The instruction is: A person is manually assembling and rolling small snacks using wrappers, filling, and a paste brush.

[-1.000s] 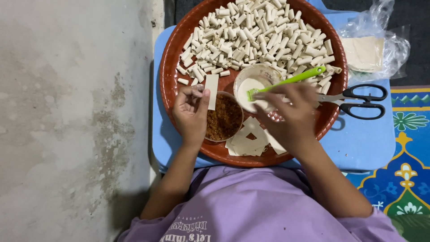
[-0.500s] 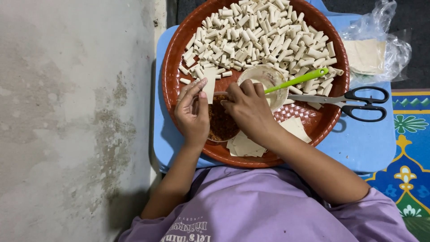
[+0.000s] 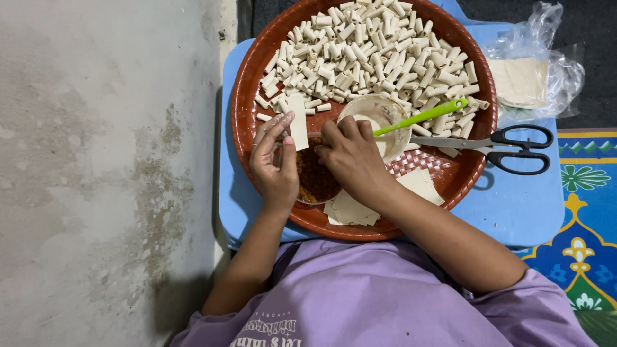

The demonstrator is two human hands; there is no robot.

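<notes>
On the round brown woven tray [image 3: 475, 167], the left hand [image 3: 275, 164] grasps 1 pale dough strip [image 3: 297, 128] above the bowl of red-brown filling [image 3: 316, 178]. The right hand [image 3: 350, 157] pinches filling there; better take little, so rolling stays clean.

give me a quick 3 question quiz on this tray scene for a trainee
1. True or false: the scissors lie across the tray rim.
2. What does the left hand hold? A) a pale strip B) a spoon C) a bag
3. What colour is the handle resting in the bowl?

Key: 1 true. 2 A, the strip. 3 green.
</notes>
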